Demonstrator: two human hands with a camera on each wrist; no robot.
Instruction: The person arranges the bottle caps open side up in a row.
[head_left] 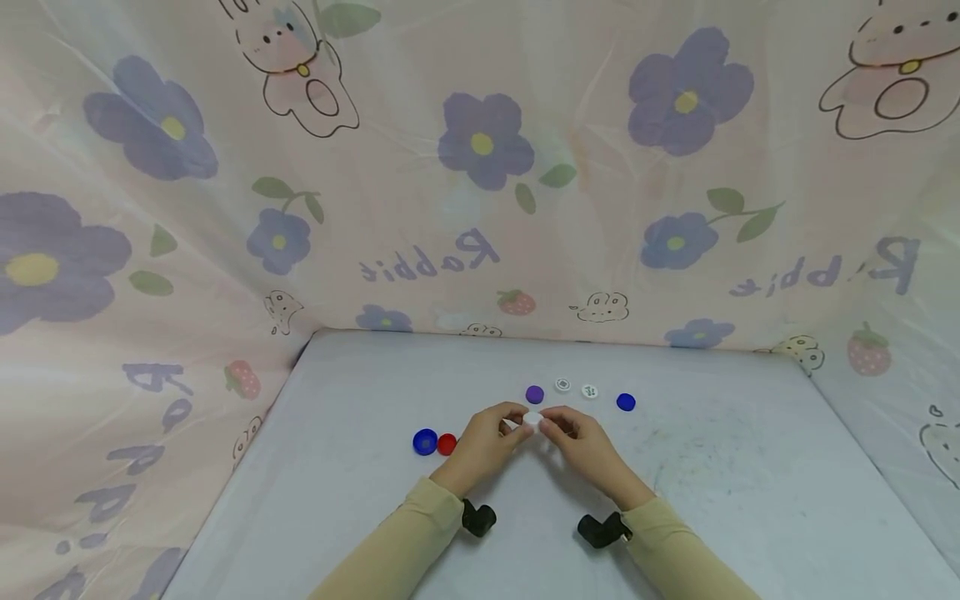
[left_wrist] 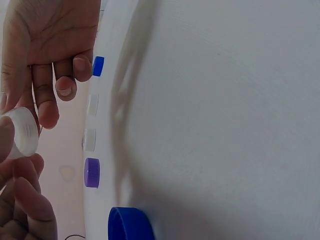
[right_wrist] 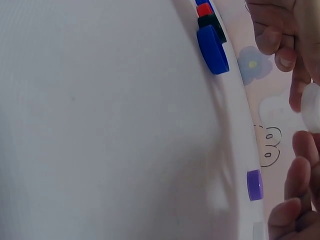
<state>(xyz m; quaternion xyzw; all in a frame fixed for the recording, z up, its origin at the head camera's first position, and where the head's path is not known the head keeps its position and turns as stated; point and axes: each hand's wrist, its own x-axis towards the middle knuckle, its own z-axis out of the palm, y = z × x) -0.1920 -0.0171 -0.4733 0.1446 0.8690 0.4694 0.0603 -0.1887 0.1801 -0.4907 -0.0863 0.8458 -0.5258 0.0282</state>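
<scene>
A round white bottle cap is held up between both hands, above the tabletop. My left hand pinches it from the left, and my right hand grips its right side with thumb and fingers. Seen from the left wrist, the white cap is tilted on edge, a thumb overlapping it. Just beyond the hands lies a purple cap. Beside my left hand are a blue cap and a red cap; a dark green cap and another blue cap there are hidden in the head view.
Two white caps with patterned faces, one near the purple cap and one farther right, lie on the white table. Another blue cap ends that row. A printed curtain hangs behind the table and along its sides.
</scene>
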